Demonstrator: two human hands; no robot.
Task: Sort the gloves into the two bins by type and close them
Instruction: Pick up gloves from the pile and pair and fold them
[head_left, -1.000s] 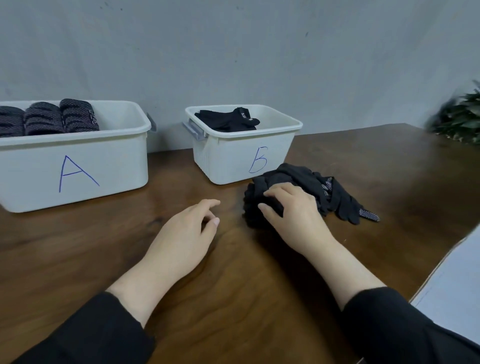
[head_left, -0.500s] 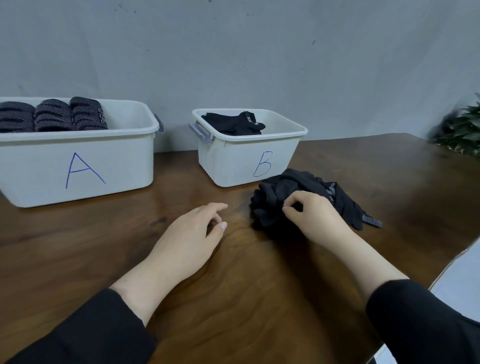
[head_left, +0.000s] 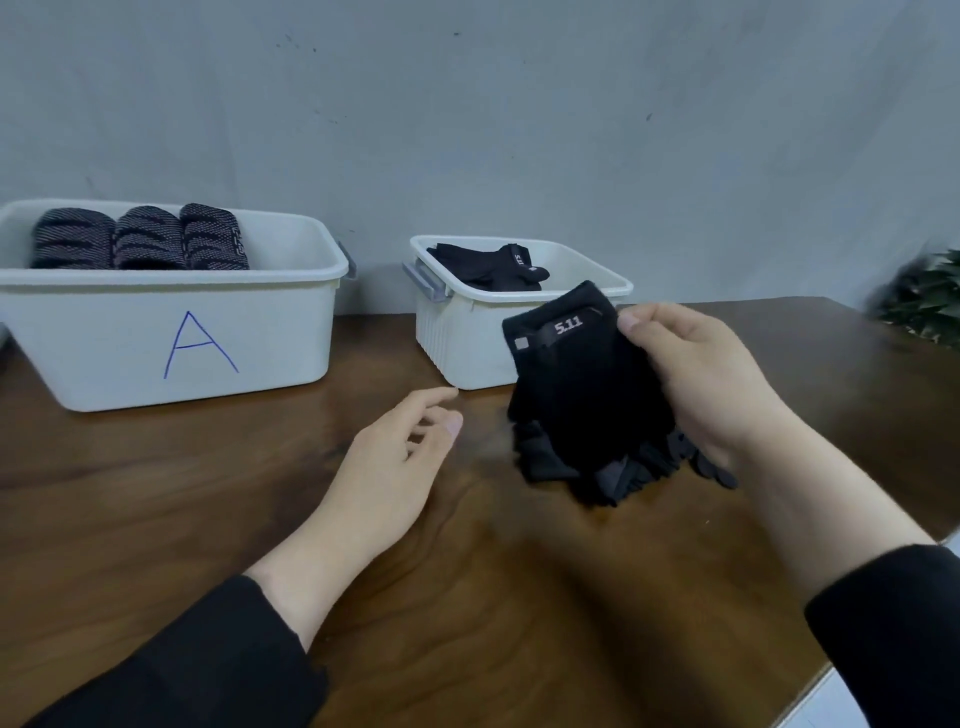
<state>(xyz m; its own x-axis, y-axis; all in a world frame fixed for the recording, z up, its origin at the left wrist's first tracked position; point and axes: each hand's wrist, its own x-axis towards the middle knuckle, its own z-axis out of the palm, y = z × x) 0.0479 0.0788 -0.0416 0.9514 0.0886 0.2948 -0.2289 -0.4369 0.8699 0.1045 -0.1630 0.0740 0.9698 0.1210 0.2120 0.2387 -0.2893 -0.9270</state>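
Head view. Right hand (head_left: 696, 379) grips a black glove (head_left: 576, 384) by its cuff edge, thumb on the near face and fingers curled behind. The glove hangs with its long axis near vertical: cuff up, carrying a strap marked "5.11", finger end pointing down toward the surface (head_left: 467, 597). It is held in front of the near right corner of the small white bin (head_left: 462, 343), hiding most of that bin's front wall. Below it lies a heap of more black gloves (head_left: 623, 478) on the surface, toward the right edge; whether the hanging glove touches the heap cannot be told.

Left hand (head_left: 400, 457) rests on the surface, fingers relaxed and loosely extended, holding nothing, fingertips pointing toward the small bin's near left corner.

Small bin holds a folded black glove (head_left: 493, 265). The larger white bin marked "A" (head_left: 171, 338), at the far left of the surface, holds three rolled dark patterned gloves (head_left: 140, 239) in a row along its left side. Both bins are without lids.
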